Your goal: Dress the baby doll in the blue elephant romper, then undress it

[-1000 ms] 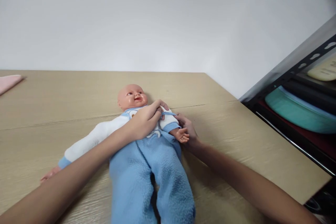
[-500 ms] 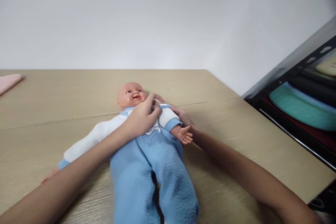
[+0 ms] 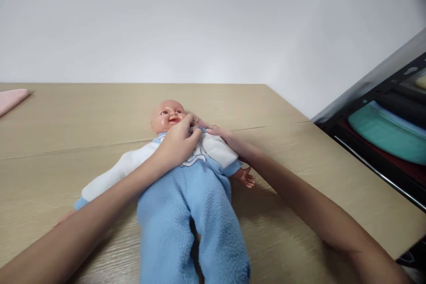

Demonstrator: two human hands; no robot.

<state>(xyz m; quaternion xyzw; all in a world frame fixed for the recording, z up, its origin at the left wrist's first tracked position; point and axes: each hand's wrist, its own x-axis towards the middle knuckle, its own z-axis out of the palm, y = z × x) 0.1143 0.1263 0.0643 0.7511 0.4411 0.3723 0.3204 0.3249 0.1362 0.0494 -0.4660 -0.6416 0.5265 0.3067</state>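
A baby doll [image 3: 168,115] lies on its back on the wooden table [image 3: 299,159], head away from me. It wears a white top with blue cuffs and fleecy blue trousers [image 3: 193,222]. My left hand [image 3: 178,142] rests on the doll's chest, its fingers pinching the clothing at the collar just under the chin. My right hand [image 3: 221,135] reaches to the same spot from the right, over the doll's shoulder, fingertips on the collar. The doll's arm [image 3: 244,177] lies out beside my right forearm.
A pink cloth [image 3: 11,97] lies at the table's far left edge. A dark metal shelf [image 3: 376,111] stands to the right, holding a teal round item [image 3: 386,135]. A white wall runs behind the table.
My right hand has moved from the doll's wrist up over its shoulder to the collar. My left hand has slid slightly up toward the chin. The doll's arm has dropped to the table.
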